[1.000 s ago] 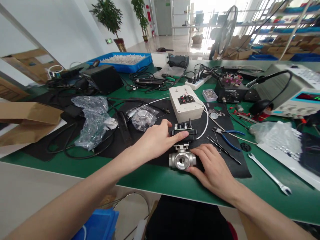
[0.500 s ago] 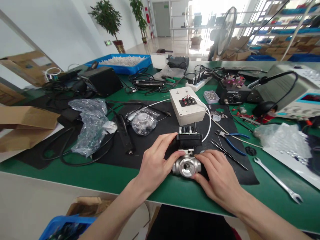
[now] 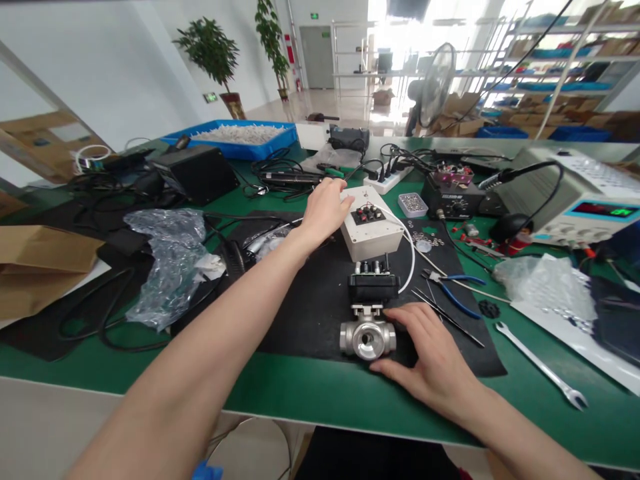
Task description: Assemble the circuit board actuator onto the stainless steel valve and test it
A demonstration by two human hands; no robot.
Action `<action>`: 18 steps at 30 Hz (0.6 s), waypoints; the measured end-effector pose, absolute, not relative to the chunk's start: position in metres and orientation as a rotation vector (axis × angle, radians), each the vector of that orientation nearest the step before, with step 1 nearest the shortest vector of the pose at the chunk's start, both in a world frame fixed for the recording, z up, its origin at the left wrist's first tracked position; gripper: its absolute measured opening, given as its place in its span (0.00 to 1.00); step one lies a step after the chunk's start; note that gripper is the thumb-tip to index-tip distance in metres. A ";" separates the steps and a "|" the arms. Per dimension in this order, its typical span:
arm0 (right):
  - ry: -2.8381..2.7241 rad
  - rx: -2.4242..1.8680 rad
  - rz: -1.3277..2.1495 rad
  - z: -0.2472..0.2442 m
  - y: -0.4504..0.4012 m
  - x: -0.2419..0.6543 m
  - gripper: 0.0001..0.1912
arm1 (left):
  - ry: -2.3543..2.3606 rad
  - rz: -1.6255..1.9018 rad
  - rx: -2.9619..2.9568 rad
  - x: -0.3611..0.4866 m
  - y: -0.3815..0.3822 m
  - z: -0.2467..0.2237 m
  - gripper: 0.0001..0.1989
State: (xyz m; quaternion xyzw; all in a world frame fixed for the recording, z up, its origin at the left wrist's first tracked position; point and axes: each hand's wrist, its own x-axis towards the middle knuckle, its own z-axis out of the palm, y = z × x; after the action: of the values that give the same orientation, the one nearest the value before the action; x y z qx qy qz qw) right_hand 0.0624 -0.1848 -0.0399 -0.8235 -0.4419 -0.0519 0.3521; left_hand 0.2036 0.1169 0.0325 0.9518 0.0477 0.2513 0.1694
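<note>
The silver metal three-port valve (image 3: 369, 339), topped by a black rectangular housing (image 3: 373, 288), sits at the near margin of the black flat mat (image 3: 305, 320). The right hand (image 3: 434, 357) holds its right end between thumb, low at the front, and index finger, by the neck; the other fingers bend behind. The left hand (image 3: 327, 208) is at the far left corner of the off-white box (image 3: 373, 237), thumb and index apart; whether they pinch a switch cannot be told.

Mat stretches leftward from the valve to the left forearm; nearer lies a green tabletop (image 3: 300, 393) strip. Blue-handled pliers (image 3: 459, 293) lie beyond the right hand.

The valve's long axis runs left to right, roughly along the table edge, its round middle port facing the person.
</note>
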 end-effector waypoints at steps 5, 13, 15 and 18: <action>-1.114 -2.082 -0.077 -0.033 -0.185 0.060 0.36 | 0.171 0.686 2.740 0.240 0.116 0.010 0.15; -1.061 -2.055 -0.367 -0.004 -0.211 0.081 0.23 | 0.282 0.848 2.510 0.190 0.113 0.019 0.24; -0.978 -2.195 -0.529 0.009 -0.224 0.111 0.11 | 0.206 0.839 2.376 0.145 0.105 0.023 0.22; -0.940 -2.505 -0.412 0.024 -0.230 0.176 0.12 | 0.203 0.742 2.327 0.061 0.087 0.017 0.18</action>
State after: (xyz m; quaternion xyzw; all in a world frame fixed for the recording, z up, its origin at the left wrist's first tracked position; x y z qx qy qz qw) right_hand 0.1758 -0.2298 0.0244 -0.9036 -0.3391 -0.1485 0.2154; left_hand 0.0608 0.0871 0.0172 0.8934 0.0781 0.2848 0.3385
